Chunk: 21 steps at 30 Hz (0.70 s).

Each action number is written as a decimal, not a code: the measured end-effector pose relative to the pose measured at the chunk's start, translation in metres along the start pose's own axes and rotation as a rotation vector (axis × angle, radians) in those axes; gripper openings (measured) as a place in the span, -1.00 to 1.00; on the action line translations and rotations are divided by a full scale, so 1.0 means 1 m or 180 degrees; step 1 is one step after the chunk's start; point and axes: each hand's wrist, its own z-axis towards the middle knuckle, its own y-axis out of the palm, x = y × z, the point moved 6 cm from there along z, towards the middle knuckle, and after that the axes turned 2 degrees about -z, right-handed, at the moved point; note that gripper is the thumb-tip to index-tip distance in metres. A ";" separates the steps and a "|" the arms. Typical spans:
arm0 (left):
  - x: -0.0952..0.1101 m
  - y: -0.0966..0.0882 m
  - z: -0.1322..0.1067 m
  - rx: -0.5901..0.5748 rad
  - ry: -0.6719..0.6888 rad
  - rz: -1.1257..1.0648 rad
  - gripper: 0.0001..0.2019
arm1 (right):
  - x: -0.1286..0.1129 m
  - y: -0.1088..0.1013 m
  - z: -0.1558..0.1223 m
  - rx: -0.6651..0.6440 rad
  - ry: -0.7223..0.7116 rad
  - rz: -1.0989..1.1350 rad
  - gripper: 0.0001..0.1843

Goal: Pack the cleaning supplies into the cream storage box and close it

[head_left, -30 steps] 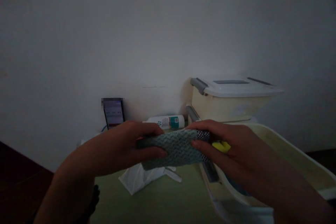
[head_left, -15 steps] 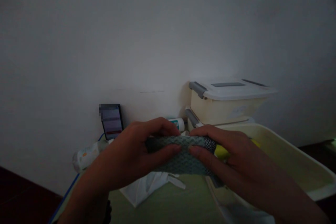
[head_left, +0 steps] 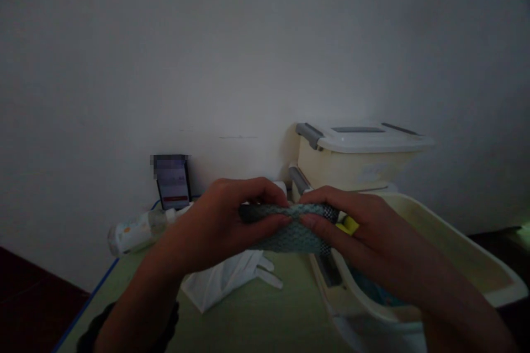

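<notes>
A grey-green knitted piece (head_left: 285,236) with a dark-and-white checked edge is held up level between my hands, above the table. My left hand (head_left: 240,212) pinches its upper edge, thumb in front and fingers behind. Close beside it, my right hand (head_left: 351,226) pinches the same edge in the same way. The two sets of fingertips nearly meet at the middle, where the edge is pressed together. Its back side is hidden from me. Below it, a white glove (head_left: 229,281) lies on the green table (head_left: 256,325).
A phone (head_left: 173,183) leans on the wall, with a clear bottle (head_left: 138,234) lying before it. Lidded storage boxes (head_left: 351,168) are stacked at the back right. A cream tub (head_left: 459,245) holding yellow and blue things stands right, partly behind my right arm.
Both hands still pinch the knitted piece, and their fingertips press its upper edge closer together at the middle. The view has shifted slightly, uncovering more of the table and tub.
</notes>
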 end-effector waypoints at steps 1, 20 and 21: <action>0.001 0.001 0.000 0.0028 0.0019 0.0028 -0.91 | 0.001 0.000 0.000 0.0032 -0.0011 -0.0032 -0.85; 0.010 0.010 -0.004 0.0028 0.0085 0.0069 -0.93 | -0.008 0.001 -0.005 -0.0126 -0.0406 -0.0133 -0.84; 0.011 0.010 -0.003 -0.0005 0.0091 0.0057 -0.94 | -0.008 0.000 -0.005 -0.0123 -0.0392 -0.0181 -0.83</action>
